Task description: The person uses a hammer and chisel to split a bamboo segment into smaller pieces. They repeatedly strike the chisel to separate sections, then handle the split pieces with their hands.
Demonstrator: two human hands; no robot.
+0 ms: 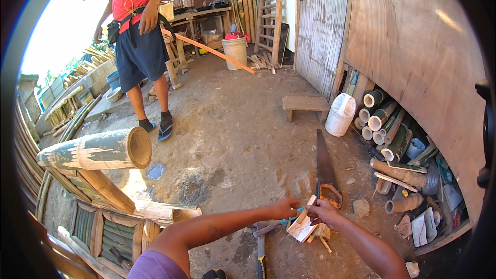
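Both my arms reach over the dirt floor at the lower middle. My right hand [326, 214] is closed on a short split bamboo piece [310, 204]. Just left of it, my left hand [285, 208] is closed, its fingertips by something small and blue that I cannot make out. Beneath my hands lies a small pile of pale split bamboo pieces [300, 231]. A handsaw [325, 168] with an orange-edged handle rests beyond my right hand, its blade pointing away. Left of the pile, a hammer [261, 248] with a black and yellow handle lies on the ground.
A thick bamboo pole [93, 150] rests on a bamboo frame at left. A person [137, 36] in a red shirt stands beyond it. Cut bamboo tubes [380, 119] are stacked at right, near a white container [341, 114] and a low wooden bench [305, 104]. A stone [361, 207] lies by the saw.
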